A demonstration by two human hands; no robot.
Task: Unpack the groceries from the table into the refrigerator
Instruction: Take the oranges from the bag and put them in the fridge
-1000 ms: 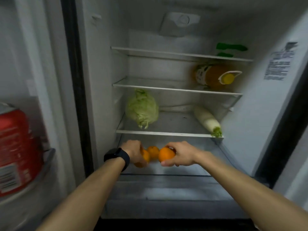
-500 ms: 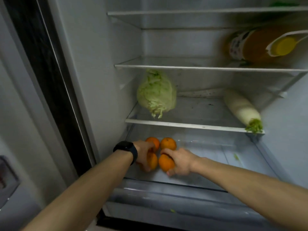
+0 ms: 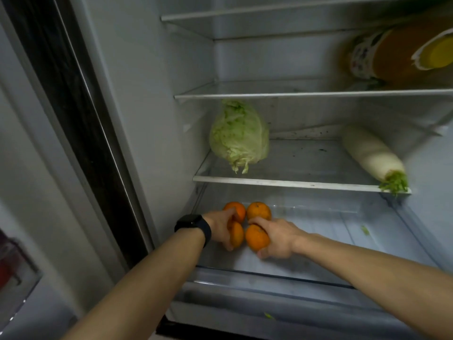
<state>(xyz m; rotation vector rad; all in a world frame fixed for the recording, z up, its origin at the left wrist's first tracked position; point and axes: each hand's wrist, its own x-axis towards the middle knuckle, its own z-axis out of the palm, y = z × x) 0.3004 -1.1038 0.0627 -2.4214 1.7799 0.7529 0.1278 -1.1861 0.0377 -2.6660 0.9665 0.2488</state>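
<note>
Both my hands reach into the open refrigerator's bottom compartment. My left hand, with a black watch on its wrist, grips an orange at the left. My right hand grips another orange beside it. Both oranges are down on the compartment floor. Two more oranges lie just behind them, untouched by my right hand; the left one sits against my left fingers.
On the glass shelf above lie a cabbage at the left and a white radish at the right. A bottle of amber liquid lies one shelf higher. The door shelf is at the far left.
My hands have lowered the two oranges onto the compartment floor in front of the other two. The camera has moved closer and down to the left.
</note>
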